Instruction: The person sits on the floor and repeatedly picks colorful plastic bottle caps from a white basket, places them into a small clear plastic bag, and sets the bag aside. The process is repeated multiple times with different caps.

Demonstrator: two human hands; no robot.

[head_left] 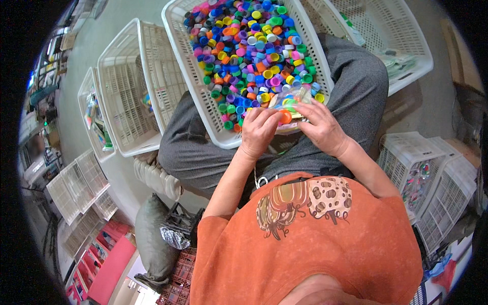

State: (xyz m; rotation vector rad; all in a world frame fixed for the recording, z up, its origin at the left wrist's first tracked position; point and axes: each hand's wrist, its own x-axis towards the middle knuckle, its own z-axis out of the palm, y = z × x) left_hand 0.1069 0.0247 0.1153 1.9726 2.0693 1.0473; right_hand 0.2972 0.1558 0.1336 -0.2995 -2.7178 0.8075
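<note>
Over the near end of a white plastic basket (231, 141) full of small coloured plastic caps (254, 56), I hold a clear plastic bag (297, 96) with several coloured pieces showing through it. My left hand (259, 131) is closed, its fingertips pinching the bag's left edge. Closed on the opposite side of the bag is my right hand (324, 129), thumb and fingers bent around it. An orange cap (285, 117) shows between my fingertips; whether it lies inside the bag or in front of it I cannot tell.
The cap basket stands between my crossed legs (351, 81). Tall white baskets (127, 96) are at the left, one with bagged pieces in it. Another white basket (401, 61) with clear bags is at the far right. More white crates (422, 173) stand by my right side.
</note>
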